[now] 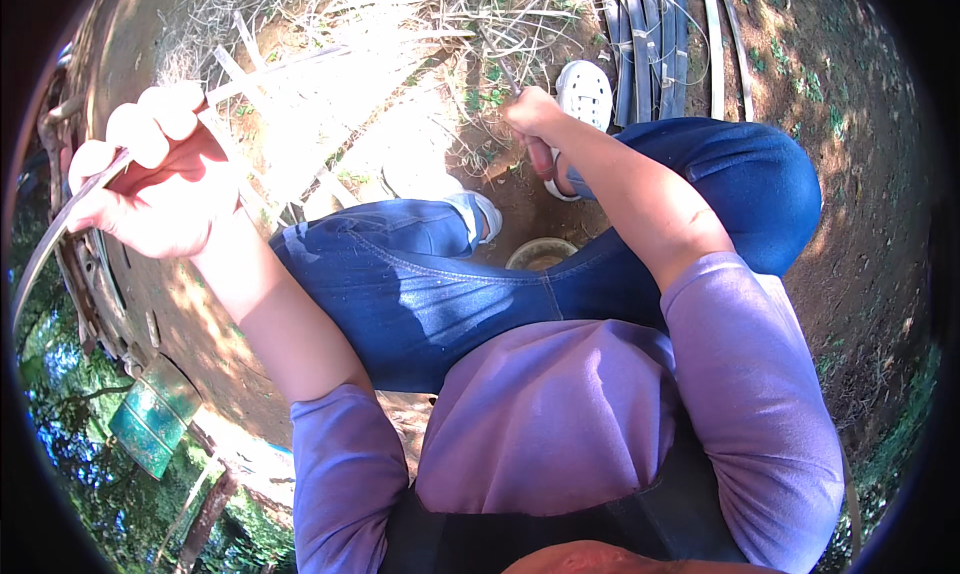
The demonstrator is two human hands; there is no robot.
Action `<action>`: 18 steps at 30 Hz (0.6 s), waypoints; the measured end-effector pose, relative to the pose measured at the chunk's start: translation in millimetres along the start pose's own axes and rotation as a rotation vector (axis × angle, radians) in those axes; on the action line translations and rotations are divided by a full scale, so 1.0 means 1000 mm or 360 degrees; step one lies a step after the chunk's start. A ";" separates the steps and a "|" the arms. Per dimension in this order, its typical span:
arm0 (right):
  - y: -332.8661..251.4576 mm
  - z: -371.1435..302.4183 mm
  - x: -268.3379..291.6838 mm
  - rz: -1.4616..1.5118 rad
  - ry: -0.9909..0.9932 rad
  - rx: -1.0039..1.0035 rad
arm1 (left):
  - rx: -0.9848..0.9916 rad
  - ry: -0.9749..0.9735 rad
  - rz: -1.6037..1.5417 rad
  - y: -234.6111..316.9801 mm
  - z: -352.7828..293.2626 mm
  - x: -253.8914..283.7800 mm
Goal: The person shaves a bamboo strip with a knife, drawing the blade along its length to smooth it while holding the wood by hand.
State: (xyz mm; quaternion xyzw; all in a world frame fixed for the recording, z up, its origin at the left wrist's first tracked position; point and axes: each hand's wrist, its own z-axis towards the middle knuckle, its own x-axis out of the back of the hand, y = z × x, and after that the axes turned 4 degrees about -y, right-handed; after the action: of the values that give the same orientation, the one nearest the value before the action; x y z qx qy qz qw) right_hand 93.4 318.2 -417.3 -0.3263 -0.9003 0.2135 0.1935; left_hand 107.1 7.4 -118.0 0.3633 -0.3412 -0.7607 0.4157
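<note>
Raised at the left, my left hand (165, 169) is closed around a long, thin strip (45, 249) that looks like split bamboo. One end curves down past the wrist side, while the other runs rightward from the fingers into bright glare. My right hand (535, 119) is low between my knees, its fingers wrapped round what looks like a knife (511, 77). Its slim dark blade points away from me, and a reddish-brown handle end seems to show below the fist. Where the strip's far end lies relative to the blade is hard to make out.
Thin shavings (515, 4) litter the soil ahead. Bundled dark strips (650, 49) lie beyond my right knee, near a white clog (585, 94) on my foot. A round bowl (542, 252) sits on the ground below me. A green panel (155, 414) stands at lower left.
</note>
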 end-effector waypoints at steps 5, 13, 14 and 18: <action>-0.004 -0.011 -0.007 0.0173 0.0104 0.0418 | 0.0004 0.0030 -0.0008 0.003 0.002 0.006; -0.003 0.004 -0.009 -0.0015 0.0034 0.0179 | -0.0099 0.0013 0.0035 0.004 0.005 0.014; 0.001 -0.001 -0.011 0.0001 0.0182 0.0354 | -0.0080 -0.0044 0.0025 0.005 0.007 0.013; 0.022 0.013 -0.011 -0.0231 0.0151 -0.0049 | -0.0255 0.0110 0.0098 -0.004 -0.003 0.012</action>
State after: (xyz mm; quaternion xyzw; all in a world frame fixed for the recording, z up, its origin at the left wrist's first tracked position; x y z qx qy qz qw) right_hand 105.9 322.9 -441.4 -0.2730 -0.9145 0.1693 0.2459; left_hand 103.7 -2.0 -125.8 0.3443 -0.2758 -0.7594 0.4783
